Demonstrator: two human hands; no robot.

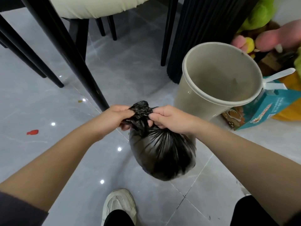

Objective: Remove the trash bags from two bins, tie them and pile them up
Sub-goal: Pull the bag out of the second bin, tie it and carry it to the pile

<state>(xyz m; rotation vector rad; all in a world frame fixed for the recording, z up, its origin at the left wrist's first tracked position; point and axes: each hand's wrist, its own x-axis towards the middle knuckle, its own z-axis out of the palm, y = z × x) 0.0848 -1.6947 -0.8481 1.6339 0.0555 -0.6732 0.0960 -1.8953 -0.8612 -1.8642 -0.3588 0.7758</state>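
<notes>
Bag (162,152) held by its neck over the floor (65,160).
Beyond the shoe (119,207), the full black bag hangs neck up, long axis near upright, contents hidden. Left grip (117,118) and right grip (169,119) each clench the twisted neck from opposite sides. Farther right, the bin (192,103) stands mouth up, its bare inner wall showing.

The fingers (157,117) of the left hand (114,118) and right hand (172,119) cover part of the neck of the trash bag (162,152), whose contents are unseen, and the chair (97,7) and plush toys (260,13) are cut off by the edges.
</notes>
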